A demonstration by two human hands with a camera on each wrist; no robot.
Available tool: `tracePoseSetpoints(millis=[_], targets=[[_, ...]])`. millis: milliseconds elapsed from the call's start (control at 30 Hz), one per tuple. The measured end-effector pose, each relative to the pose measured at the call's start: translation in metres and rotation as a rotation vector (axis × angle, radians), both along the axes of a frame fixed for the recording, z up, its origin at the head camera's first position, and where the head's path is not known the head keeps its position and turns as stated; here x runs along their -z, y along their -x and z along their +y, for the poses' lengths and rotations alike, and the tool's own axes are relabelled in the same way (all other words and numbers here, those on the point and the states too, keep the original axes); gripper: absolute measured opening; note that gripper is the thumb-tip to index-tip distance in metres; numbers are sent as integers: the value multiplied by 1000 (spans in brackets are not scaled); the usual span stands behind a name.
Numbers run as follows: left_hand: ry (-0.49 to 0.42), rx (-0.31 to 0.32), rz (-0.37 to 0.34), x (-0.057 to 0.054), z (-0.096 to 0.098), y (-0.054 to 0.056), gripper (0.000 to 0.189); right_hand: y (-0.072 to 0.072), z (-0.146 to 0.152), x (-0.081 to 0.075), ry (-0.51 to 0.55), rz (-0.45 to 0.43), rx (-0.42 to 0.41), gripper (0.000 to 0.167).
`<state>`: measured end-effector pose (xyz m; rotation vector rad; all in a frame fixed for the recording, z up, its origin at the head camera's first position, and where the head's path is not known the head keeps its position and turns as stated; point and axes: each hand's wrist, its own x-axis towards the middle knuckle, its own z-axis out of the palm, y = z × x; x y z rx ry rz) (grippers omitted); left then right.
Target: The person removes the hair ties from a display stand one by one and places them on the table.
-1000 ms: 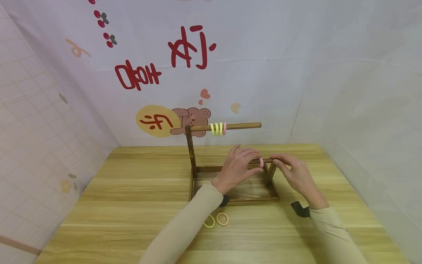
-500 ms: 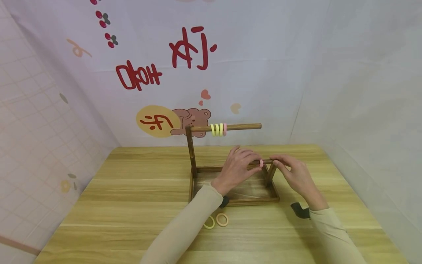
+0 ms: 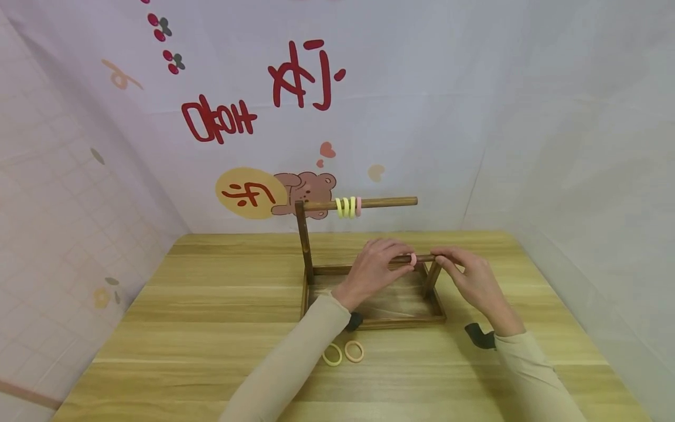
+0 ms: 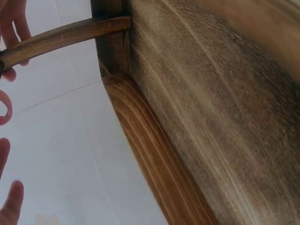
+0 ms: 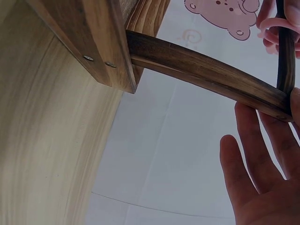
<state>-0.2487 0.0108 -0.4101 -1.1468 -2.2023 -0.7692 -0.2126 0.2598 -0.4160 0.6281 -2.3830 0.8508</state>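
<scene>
A dark wooden rack (image 3: 304, 246) stands on the table, with a high rod (image 3: 390, 202) and a lower rod (image 3: 426, 258) above its tray base. One pink ring (image 3: 413, 259) encircles the lower rod. My left hand (image 3: 371, 266) pinches this ring between thumb and fingers; its grip is partly out of frame in the left wrist view. At the right end of the lower rod, my right hand (image 3: 469, 275) grips the top of the short post (image 5: 206, 68), some fingers extended below it. Yellow rings (image 3: 345, 207) and another pink ring (image 3: 359, 206) hang on the high rod.
A yellow ring (image 3: 332, 354) and an orange ring (image 3: 354, 351) lie on the table before the rack. Beneath my wrists are black objects, one (image 3: 354, 321) at the rack's front edge and another (image 3: 479, 336) to the right. A printed cloth (image 3: 422, 117) hangs behind.
The left hand and the pink ring have shifted slightly left along the lower rod. My right hand stays at the post top.
</scene>
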Motion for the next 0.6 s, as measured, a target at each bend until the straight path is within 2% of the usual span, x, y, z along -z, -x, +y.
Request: tracePoseSetpoints(millis=[200,433,600], targets=[[-46,60,-58,-2,-6,-2,35,-3,-2,-4,9,3,-13,21],[-49,64,-139,0,-9,-2,35,-3,-1,1,24,-5,-9,21],[-62,67,-163,-1,-10,-1,35,-1,0,0,18,3,-10,21]])
